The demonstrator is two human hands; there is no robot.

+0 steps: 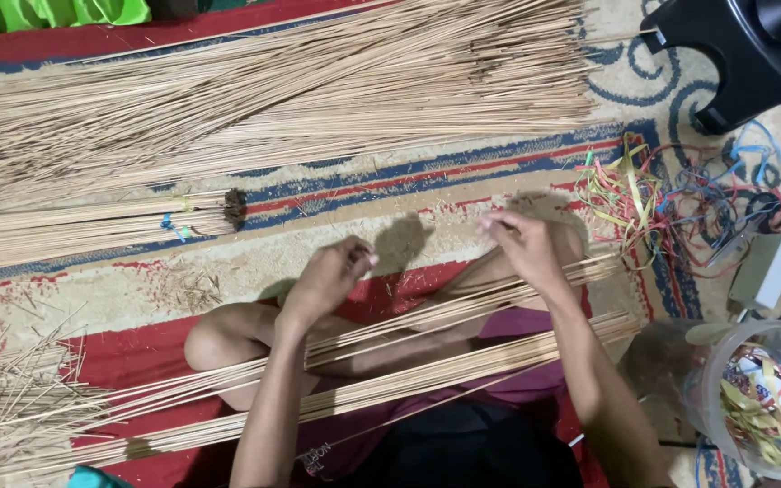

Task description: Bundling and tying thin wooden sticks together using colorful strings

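Note:
I sit cross-legged on a patterned rug. A long sheaf of thin tan sticks (427,366) lies across my lap, running from lower left to right. My left hand (329,276) hovers above the sticks with fingers curled and pinched at the tips. My right hand (522,242) is raised at the same height, fingers also pinched. Something very thin may be stretched between the two hands, but it is too fine to make out. A few separate sticks (463,303) lie just under both hands.
A big heap of loose sticks (300,90) covers the rug ahead. A tied bundle (92,226) lies at left. Tangled coloured plastic strips (662,203) sit at right, more fill a clear jar (761,398). A black stool (734,45) stands top right.

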